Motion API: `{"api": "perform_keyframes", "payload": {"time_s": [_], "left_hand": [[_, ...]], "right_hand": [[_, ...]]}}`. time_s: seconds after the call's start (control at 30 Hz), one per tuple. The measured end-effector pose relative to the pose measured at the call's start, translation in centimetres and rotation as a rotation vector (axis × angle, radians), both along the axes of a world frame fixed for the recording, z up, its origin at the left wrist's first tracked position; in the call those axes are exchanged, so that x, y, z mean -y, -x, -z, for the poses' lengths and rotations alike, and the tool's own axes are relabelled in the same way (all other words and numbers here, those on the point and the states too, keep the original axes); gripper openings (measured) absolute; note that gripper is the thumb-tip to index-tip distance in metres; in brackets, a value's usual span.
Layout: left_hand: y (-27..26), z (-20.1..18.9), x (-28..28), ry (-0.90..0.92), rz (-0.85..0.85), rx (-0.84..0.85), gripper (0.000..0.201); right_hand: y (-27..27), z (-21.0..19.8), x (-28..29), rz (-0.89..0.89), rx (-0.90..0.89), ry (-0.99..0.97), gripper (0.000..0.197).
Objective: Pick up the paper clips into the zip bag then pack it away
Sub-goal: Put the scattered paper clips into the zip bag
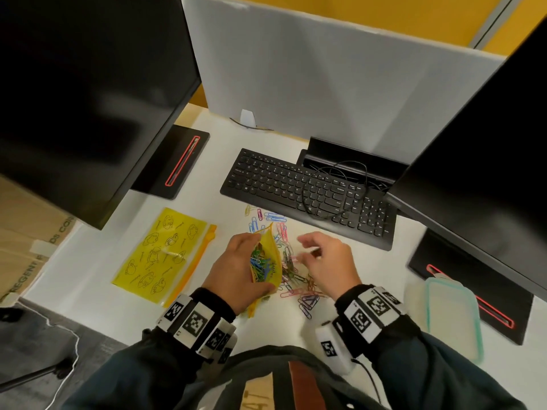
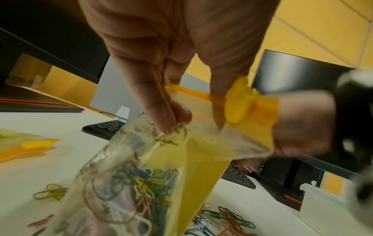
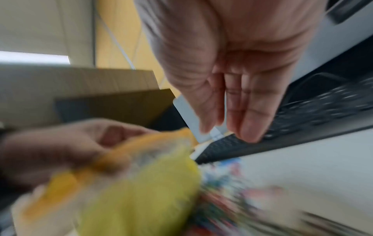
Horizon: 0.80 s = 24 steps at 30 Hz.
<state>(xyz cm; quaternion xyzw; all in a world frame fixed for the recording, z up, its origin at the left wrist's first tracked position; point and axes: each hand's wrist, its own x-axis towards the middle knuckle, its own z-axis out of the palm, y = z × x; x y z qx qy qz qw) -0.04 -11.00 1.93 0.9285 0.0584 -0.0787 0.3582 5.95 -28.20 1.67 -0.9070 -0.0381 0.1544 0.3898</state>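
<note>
Left hand (image 1: 236, 270) grips the bag (image 1: 268, 261) mouth-up; my right hand (image 1: 328, 261) hovers loose-fingered, empty, directly over the clips (image 1: 299, 287) just right of the bag, so it's nearer.

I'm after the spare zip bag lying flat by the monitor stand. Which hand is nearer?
Left. The left hand is just beside the flat zip bag; the right hand is farther off.

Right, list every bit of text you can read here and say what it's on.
"REGENT" and "DS CON", both cut off: brown cardboard box on the left.
Key legends on the black computer keyboard: too small to read.
Captions beside the drawings on the flat yellow printed zip bag: too small to read.
</note>
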Motion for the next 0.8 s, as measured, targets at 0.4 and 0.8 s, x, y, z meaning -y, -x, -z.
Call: {"api": "perform_keyframes", "payload": {"time_s": [0.4,0.8], "left_hand": [[-0.2,-0.3,-0.1,-0.024,0.002,-0.042,0.092],[0.0,-0.3,-0.8,-0.005,-0.03,-0.028,0.092]], "right_hand": [[0.8,5.9,-0.7,-0.349,0.005,0.416,0.074],[-0.3,5.9,-0.1,-0.222,0.021,0.256,0.02]]}}
